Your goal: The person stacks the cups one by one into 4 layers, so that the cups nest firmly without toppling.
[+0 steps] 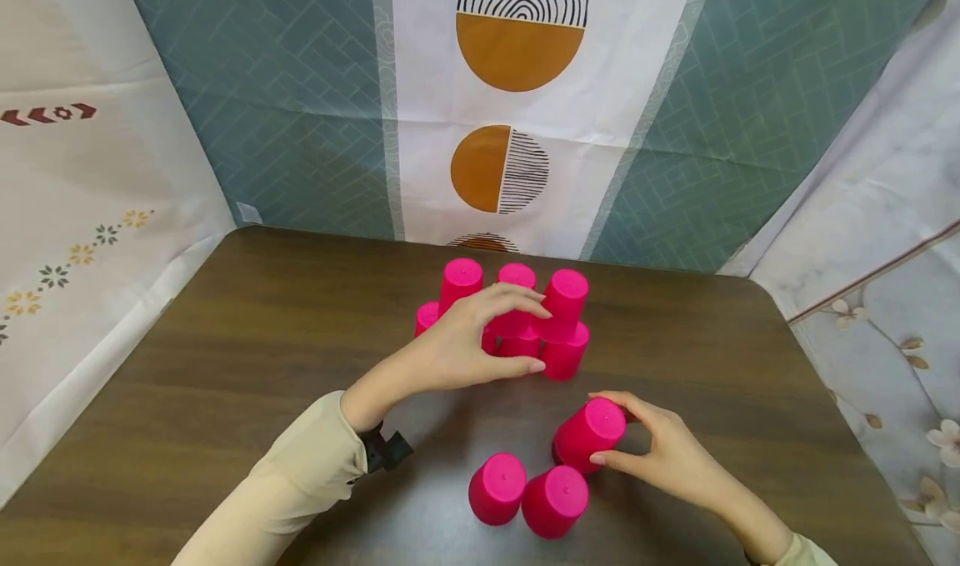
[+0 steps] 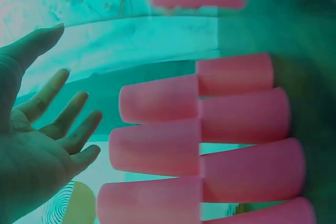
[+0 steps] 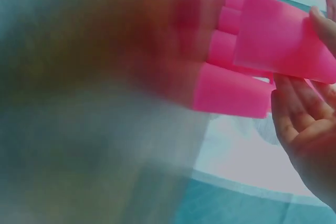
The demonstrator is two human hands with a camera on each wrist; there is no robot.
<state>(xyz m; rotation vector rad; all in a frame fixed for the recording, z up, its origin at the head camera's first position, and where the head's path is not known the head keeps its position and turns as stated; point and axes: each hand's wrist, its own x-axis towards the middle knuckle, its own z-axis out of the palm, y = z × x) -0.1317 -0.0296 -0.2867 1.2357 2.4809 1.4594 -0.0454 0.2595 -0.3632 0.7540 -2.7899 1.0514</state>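
Pink cups stand upside down in two tiers, with three in the upper row [image 1: 564, 299] and several in the lower row [image 1: 564, 358]. In front of this stack hovers my left hand [image 1: 457, 345], thumb and fingers spread apart with nothing between them. The left wrist view shows the same hand [image 2: 42, 150] beside the upper cups [image 2: 155, 148], away from them. My right hand [image 1: 667, 453] grips another upside-down pink cup [image 1: 588, 434] between thumb and fingers, tilted a little, nearer to me than the stack. That held cup [image 3: 283, 38] is large in the right wrist view.
Two more upside-down pink cups, a left one [image 1: 498, 489] and a right one [image 1: 553, 503], stand side by side near the front. All are on a dark wooden table [image 1: 285, 333]. Patterned cloth [image 1: 300, 116] hangs behind its far edge and at both sides.
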